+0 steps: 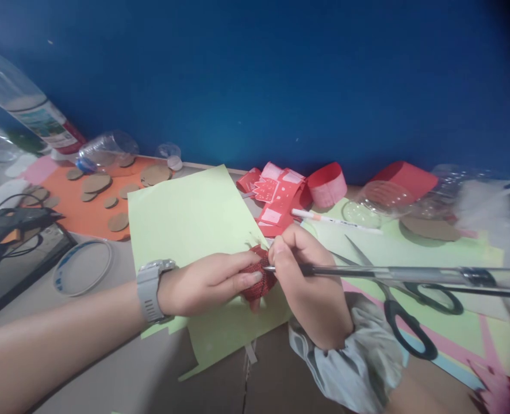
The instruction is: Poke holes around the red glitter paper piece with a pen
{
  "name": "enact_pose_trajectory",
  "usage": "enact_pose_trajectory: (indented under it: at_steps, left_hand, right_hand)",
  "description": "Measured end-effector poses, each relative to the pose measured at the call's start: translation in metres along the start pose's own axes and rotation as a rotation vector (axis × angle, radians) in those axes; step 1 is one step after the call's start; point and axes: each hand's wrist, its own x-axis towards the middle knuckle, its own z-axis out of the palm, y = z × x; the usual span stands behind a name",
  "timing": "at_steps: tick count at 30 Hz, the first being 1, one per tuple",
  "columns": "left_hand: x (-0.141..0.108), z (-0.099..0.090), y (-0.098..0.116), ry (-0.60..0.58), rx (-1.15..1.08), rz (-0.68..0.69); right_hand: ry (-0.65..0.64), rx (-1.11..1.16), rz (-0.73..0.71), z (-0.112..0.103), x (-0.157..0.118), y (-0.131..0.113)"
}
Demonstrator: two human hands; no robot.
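Note:
In the middle, my left hand [220, 282], with a grey watch at the wrist, is closed on a small red piece [263, 282] covered in a fine dark pattern; its exact kind I cannot tell. My right hand [304, 276], a pale scrunchie [353, 351] around its wrist, pinches a clear-barrelled ballpoint pen [388, 275]. The pen's tip meets the red piece beside my left thumb. Under both hands lie light green paper sheets [181, 213]. Fingers partly hide the red piece.
Scissors [410, 328] with black handles lie right of my right hand. Behind are red paper cutouts [280, 198], a red paper ring [327, 185] and a white marker [336, 221]. At left are cardboard discs [96, 183] on orange paper [76, 210], a tape ring [82, 267] and a bottle [43, 115].

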Motion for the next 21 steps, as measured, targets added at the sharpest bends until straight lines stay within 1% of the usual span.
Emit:
enact_pose_trajectory:
  at_steps: [2,8,15,21]
  left_hand:
    - [0.0001,-0.0002,0.0005,0.004,0.007,0.007]
    - [0.0003,-0.0002,0.0015,-0.001,0.027,0.003]
    - [-0.0003,0.0001,0.0005,0.001,0.027,0.001]
    - [-0.0003,0.0,-0.0005,0.001,0.028,0.003]
  right_hand:
    - [0.0,-0.001,-0.002,-0.0001,-0.0004,0.0005]
    - [0.052,0.055,0.001,0.0027,-0.0007,-0.0005]
    - [0.057,0.069,0.018,0.004,-0.0017,-0.0004]
    - [0.062,0.037,0.007,0.0037,-0.0025,-0.0013]
